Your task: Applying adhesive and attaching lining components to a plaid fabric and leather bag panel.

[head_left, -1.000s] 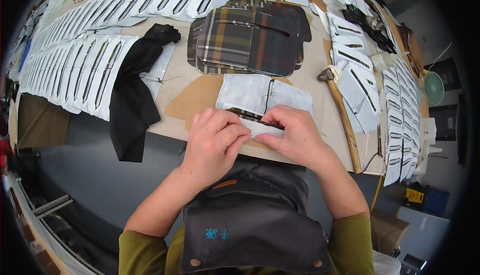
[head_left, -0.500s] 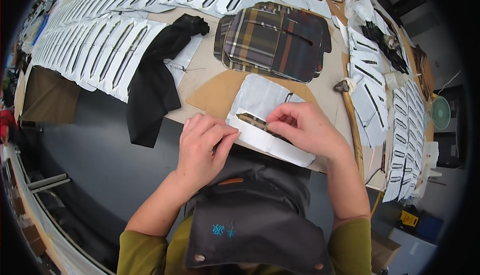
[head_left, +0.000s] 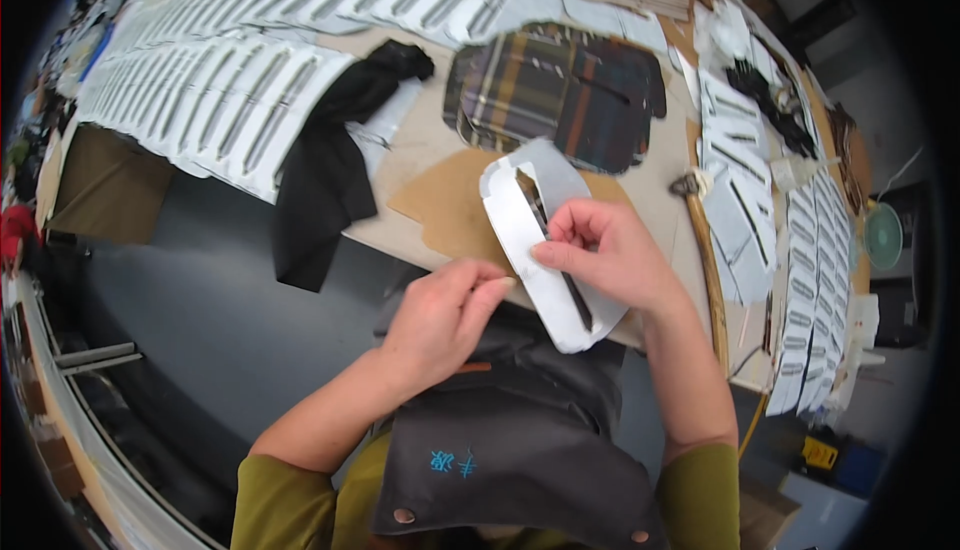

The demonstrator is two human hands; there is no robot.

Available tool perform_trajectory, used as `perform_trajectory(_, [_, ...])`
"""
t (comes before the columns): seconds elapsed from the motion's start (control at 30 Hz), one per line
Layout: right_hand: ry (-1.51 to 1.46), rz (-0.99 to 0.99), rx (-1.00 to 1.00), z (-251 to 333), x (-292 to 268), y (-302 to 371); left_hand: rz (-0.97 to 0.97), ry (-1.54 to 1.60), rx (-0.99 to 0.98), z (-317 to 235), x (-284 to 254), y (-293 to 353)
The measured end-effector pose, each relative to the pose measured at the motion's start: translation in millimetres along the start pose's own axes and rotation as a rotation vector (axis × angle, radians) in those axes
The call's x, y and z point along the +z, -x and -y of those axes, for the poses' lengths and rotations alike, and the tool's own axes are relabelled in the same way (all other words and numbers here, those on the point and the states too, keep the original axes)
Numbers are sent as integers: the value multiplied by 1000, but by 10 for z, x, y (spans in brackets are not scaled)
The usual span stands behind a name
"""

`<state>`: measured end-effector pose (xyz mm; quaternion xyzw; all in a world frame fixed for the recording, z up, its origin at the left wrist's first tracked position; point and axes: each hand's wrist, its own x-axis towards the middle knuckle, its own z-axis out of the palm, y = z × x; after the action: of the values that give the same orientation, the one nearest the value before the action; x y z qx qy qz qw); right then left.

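Note:
A white-backed piece [head_left: 545, 275] with a long dark slot along its middle is tilted up at the table's near edge. My right hand [head_left: 610, 255] pinches it at the slot, thumb on the white face and fingers curled by the opening. Just left of the piece, my left hand [head_left: 445, 310] has thumb and forefinger pressed together; anything between their tips is too small to make out. Under and behind the piece lies a tan sheet [head_left: 440, 195]. Beyond it rests a stack of dark plaid panels [head_left: 555, 95].
A black cloth [head_left: 335, 180] hangs over the front edge on the left. Rows of slotted white pieces [head_left: 220, 100] cover the far left, and more white pieces [head_left: 815, 270] lie on the right. A wooden-handled hammer [head_left: 705, 260] lies to the right of my right hand.
The white piece has swung from lying nearly flat to a steep slant, still in my right hand. My left hand has moved right and slightly down, staying pinched.

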<state>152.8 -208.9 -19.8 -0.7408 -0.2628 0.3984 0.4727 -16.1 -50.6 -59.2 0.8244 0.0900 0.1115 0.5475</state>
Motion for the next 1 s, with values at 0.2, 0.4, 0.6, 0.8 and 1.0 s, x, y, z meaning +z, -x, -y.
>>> perform_trajectory(0.2, [-274,-94,-122,-110,197,-22,-23,303,-118,23,85,-282])
perform_trajectory(0.4, [-610,90,-173,-308,91,-124,140,882,-110,192,69,-405])
perform_trajectory(0.6, [-859,258,-232,-373,179,-164,399,1426,-246,194,184,-457])
perform_trajectory(0.8, [-348,-90,-352,-338,203,-145,116,609,-212,63,80,-489])
perform_trajectory(1.0, [392,-403,-448,-72,335,18,-157,-126,216,90,148,-504])
